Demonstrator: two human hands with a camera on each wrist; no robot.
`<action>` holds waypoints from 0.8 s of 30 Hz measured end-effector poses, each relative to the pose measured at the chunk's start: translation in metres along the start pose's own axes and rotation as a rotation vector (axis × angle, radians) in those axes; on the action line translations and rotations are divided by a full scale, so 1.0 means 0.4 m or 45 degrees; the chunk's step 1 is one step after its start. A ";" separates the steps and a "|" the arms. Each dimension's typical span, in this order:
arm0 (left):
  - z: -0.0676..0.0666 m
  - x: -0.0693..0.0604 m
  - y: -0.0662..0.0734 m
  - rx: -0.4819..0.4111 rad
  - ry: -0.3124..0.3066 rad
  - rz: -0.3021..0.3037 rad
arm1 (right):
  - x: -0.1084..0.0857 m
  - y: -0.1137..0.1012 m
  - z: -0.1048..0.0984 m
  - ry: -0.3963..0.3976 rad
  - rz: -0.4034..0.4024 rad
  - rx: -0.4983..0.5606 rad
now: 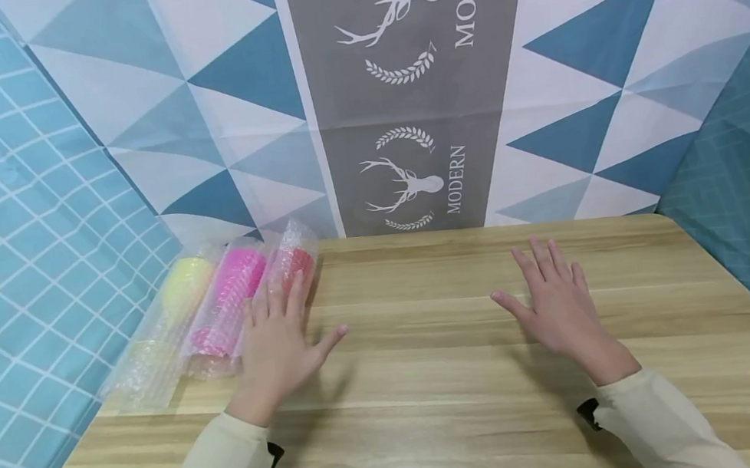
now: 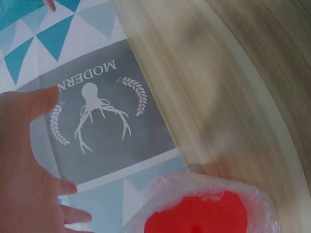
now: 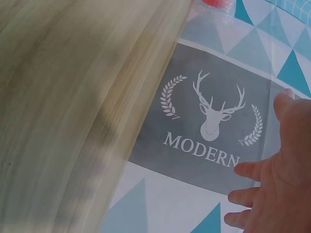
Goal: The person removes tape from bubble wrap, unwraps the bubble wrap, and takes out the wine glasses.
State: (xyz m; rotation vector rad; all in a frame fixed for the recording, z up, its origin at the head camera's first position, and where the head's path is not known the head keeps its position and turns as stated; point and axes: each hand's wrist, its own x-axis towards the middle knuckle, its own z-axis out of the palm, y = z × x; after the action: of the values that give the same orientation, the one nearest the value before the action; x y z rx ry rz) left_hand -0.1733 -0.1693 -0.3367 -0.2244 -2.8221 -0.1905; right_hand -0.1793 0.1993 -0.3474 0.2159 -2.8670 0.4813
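1. I look over a wood-grain bench (image 1: pixel 423 414), its pale boards running side to side.
2. Behind it I see a backdrop (image 1: pixel 244 56) of blue, grey and white triangles, with a grey panel (image 1: pixel 346 106) printed with white deer heads, leaf sprays and "MODERN".
3. A blue sheet with a white grid (image 1: pixel 20 228) lines the left; a teal sheet (image 1: pixel 736 170) hangs on the right.
4. At the back left of the bench I have three bubble-wrapped packages side by side: yellow (image 1: pixel 184 286), pink (image 1: pixel 241 276) and red (image 1: pixel 301 259). The yellow one lies closest to the left-hand sheet.
5. My left hand (image 1: pixel 277 353) is spread, fingers extended over the near part of the red package; I cannot tell whether they touch it.
6. My right hand (image 1: pixel 560 309) is spread too, holding nothing, over wood well apart from the packages.
7. Between the hands I have a broad stretch of wood, and another reaches to the right edge.
8. The back edge runs along the backdrop, ending in a rounded right corner; the packages crowd the left side.
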 end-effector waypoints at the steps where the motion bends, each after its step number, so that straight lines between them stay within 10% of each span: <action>1: -0.004 0.001 -0.005 -0.017 -0.008 -0.015 | 0.000 0.001 0.001 0.001 -0.005 -0.001; 24: -0.044 0.040 -0.114 -0.081 -0.035 -0.124 | 0.006 0.003 -0.013 -0.029 -0.079 -0.031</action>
State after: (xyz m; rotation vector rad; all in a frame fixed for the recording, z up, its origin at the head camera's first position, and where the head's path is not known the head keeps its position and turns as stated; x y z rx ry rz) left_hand -0.1911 -0.2144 -0.3200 -0.1045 -2.8592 -0.3007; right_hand -0.1807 0.2020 -0.3425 0.3069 -2.8766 0.4348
